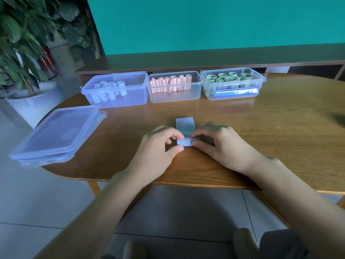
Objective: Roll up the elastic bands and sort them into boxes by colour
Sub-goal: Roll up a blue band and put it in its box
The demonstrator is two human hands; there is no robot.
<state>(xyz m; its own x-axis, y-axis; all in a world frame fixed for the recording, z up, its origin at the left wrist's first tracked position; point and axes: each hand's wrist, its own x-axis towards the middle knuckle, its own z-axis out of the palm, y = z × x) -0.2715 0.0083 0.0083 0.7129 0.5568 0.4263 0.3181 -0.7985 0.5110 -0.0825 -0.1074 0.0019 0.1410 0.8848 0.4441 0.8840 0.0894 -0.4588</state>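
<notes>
No writing here can be read for certain. Each of the three boxes at twelve o'clock carries dark handwritten marks on its front wall: the blue box (116, 90), at eleven o'clock from the hands, has a scrawl low on its front; the clear box with pink rolls (174, 86), at twelve o'clock, has marks near the middle of its front; the box with green rolls (233, 84), at one o'clock, has marks above its blue strip. All are too blurred to make out. The pale blue band (184, 126) on the table bears a faint print, also illegible.
</notes>
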